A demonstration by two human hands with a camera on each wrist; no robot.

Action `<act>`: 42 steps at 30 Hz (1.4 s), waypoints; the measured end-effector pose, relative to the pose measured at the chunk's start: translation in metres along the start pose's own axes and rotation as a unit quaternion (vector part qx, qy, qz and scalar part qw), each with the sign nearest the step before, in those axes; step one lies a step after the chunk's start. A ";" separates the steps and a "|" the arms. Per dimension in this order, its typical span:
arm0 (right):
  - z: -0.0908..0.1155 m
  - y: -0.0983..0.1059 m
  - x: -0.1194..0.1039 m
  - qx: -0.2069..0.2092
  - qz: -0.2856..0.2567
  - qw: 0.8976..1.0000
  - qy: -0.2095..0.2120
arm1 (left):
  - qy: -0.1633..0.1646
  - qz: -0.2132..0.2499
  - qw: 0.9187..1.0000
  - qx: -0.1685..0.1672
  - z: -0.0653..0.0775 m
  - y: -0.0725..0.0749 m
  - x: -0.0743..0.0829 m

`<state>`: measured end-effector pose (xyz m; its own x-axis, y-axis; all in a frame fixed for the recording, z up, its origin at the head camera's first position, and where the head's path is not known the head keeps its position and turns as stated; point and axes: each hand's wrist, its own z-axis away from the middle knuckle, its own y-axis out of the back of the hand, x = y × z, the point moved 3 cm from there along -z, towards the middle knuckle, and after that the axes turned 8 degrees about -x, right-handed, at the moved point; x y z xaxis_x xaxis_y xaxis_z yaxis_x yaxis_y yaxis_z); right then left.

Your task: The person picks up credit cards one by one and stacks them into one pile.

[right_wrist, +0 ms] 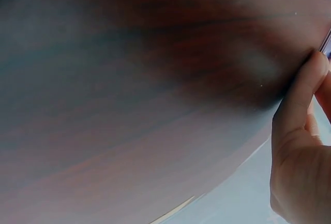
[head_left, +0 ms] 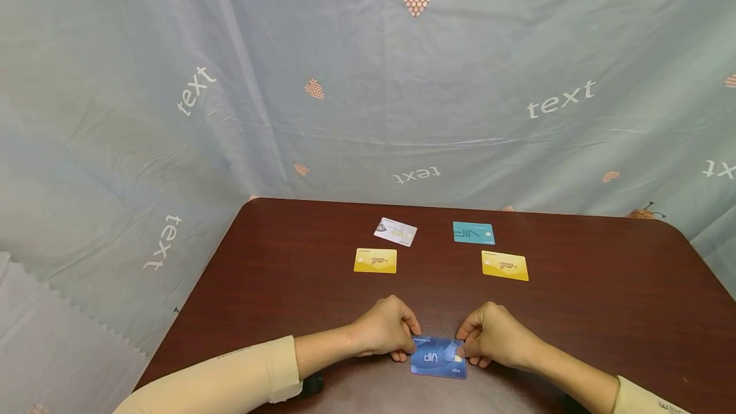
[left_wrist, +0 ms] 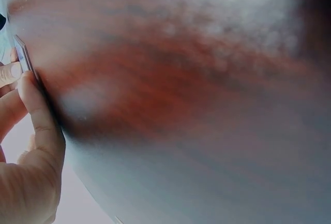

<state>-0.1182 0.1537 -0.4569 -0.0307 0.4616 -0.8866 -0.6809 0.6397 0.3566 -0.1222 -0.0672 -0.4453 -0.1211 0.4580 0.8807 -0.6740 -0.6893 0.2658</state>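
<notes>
Behind the reddish-brown table (head_left: pixel 598 280) hangs cloth (head_left: pixel 368 37) — grey-blue, printed.

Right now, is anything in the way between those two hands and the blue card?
Nothing visible is: the left hand and right hand pinch the blue card at its opposite ends. The white card, teal card and two yellow cards lie farther back on the table.

On the table (head_left: pixel 604 299), a card (head_left: pixel 438 366) lies between left hand (head_left: pixel 386 329) and right hand (head_left: pixel 499 337); behind lie four more cards (head_left: pixel 375 260).
</notes>
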 end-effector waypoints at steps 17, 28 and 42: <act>0.000 0.002 0.003 -0.004 -0.011 1.000 -0.001 | 0.003 -0.001 1.000 -0.002 0.000 0.000 0.002; -0.001 0.013 -0.003 -0.003 -0.006 1.000 0.012 | -0.031 0.009 0.999 -0.010 0.007 0.020 0.006; -0.007 0.042 -0.030 0.066 0.041 0.996 0.050 | -0.070 -0.026 0.996 0.042 0.022 0.057 0.014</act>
<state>-0.1514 0.1622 -0.4172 -0.1582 0.4564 -0.8756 -0.5712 0.6811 0.4581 -0.1461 -0.1122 -0.4098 0.0193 0.4164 0.9090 -0.6123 -0.7138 0.3400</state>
